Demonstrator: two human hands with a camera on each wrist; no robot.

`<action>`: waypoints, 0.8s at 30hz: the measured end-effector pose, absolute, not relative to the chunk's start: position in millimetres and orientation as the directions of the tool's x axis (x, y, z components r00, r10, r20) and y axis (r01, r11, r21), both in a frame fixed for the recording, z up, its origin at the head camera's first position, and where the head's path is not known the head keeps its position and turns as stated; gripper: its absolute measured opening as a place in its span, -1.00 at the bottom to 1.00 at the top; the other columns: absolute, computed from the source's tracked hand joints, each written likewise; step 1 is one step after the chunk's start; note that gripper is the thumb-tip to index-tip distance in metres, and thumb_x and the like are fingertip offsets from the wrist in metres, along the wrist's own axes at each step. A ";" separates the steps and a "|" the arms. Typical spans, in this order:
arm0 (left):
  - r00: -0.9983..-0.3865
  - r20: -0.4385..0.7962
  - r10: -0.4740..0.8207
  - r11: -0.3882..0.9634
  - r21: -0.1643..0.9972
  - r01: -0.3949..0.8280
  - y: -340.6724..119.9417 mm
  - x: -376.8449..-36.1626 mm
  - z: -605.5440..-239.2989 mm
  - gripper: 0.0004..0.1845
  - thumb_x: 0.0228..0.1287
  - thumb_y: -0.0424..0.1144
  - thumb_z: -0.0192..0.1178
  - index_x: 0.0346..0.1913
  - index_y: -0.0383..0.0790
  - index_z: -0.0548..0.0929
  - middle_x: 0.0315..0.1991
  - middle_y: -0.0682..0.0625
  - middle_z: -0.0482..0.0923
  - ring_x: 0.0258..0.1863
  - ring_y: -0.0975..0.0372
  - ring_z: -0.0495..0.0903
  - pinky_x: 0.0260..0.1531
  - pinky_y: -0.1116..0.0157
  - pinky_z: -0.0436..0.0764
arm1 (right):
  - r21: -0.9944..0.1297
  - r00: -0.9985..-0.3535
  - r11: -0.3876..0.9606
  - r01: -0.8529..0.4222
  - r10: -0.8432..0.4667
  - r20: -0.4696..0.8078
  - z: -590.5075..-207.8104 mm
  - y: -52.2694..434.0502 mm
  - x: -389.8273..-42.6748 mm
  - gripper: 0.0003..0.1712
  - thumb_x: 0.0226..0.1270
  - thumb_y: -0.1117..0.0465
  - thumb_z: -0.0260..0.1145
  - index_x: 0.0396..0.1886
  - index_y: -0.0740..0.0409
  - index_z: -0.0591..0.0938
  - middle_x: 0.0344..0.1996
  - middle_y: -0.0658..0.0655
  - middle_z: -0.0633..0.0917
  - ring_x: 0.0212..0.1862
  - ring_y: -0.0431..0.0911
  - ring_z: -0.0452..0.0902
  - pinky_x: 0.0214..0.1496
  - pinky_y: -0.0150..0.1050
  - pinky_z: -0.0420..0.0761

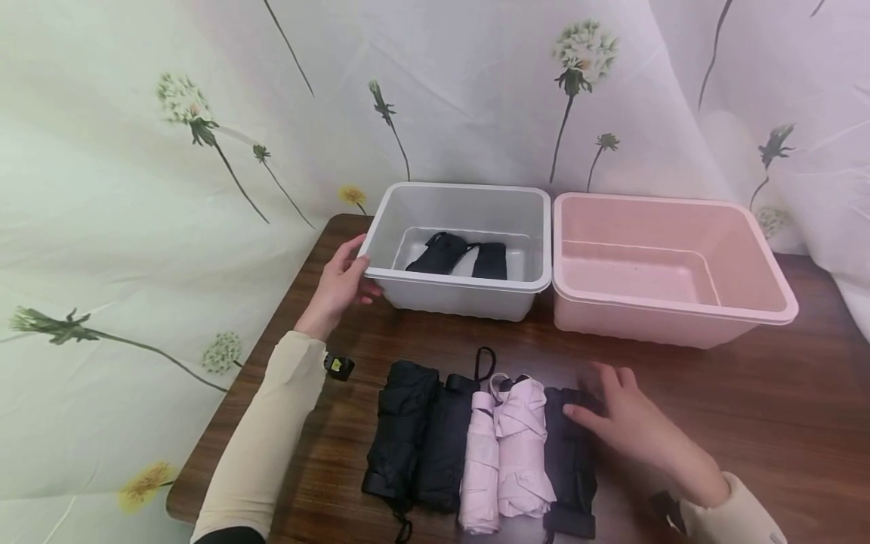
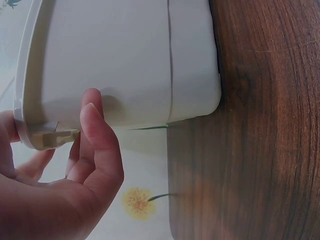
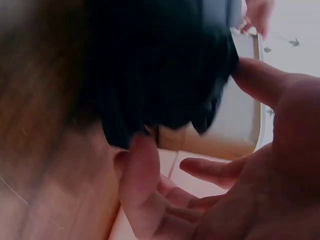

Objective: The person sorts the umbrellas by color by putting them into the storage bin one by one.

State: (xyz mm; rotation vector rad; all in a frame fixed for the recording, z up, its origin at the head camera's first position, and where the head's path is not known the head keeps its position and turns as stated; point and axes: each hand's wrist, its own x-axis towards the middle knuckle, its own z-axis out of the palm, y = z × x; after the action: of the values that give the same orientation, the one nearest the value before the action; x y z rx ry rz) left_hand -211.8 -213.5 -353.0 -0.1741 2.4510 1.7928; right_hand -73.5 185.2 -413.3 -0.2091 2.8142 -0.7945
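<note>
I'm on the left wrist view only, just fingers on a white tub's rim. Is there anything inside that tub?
Observer: Yes. The white tub holds two black folded bundles, which look like umbrellas.
Operator: Where is the other hand?
Observer: The right hand lies with its fingers flat on a black umbrella. That umbrella is the right-most in a row of five on the table.
Operator: What colours are in that row?
Observer: Three are black and two are pink umbrellas, which lie side by side in the middle.
Operator: Is anything beside my tub?
Observer: A pink tub stands close on its right.
</note>
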 end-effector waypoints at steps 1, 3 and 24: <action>-0.989 -0.145 -0.034 0.300 0.942 -0.148 -213.8 -212.0 -353.2 -0.50 0.37 -0.14 -0.15 0.34 0.09 0.11 -0.04 -0.17 0.37 -0.26 -0.15 0.57 -0.39 0.10 0.60 | -0.526 -0.965 0.847 -0.074 -0.194 -0.176 -414.8 183.2 -70.8 0.06 0.01 -0.39 0.14 0.27 0.30 0.13 0.05 0.45 0.23 -0.06 0.26 0.46 -0.05 0.16 0.43; -0.989 -0.141 -0.035 0.300 0.943 -0.145 -214.1 -211.8 -353.3 -0.50 0.37 -0.14 -0.15 0.34 0.09 0.11 -0.06 -0.17 0.37 -0.27 -0.14 0.58 -0.39 0.09 0.60 | -0.515 -0.959 0.855 -0.068 -0.198 -0.201 -416.9 179.0 -66.3 0.11 -0.03 -0.42 0.14 0.29 0.29 0.11 0.07 0.45 0.23 -0.05 0.27 0.45 -0.06 0.17 0.44; -0.992 -0.124 -0.034 0.299 0.946 -0.128 -224.6 -224.8 -375.7 -0.51 0.32 0.01 -0.09 0.30 0.28 0.14 -0.03 -0.14 0.39 -0.34 -0.02 0.61 -0.41 0.13 0.60 | -0.493 -0.935 0.870 -0.025 -0.195 -0.297 -420.6 161.0 -62.6 0.21 -0.20 -0.29 0.36 0.35 0.15 0.00 0.09 0.42 0.21 -0.23 0.11 0.51 -0.24 0.03 0.53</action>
State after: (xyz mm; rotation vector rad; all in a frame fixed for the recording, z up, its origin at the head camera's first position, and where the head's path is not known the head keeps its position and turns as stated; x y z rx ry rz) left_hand -224.8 -224.6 -375.7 -0.1542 2.4659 1.8078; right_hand -62.6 161.0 -420.6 -0.1636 2.7028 -0.7055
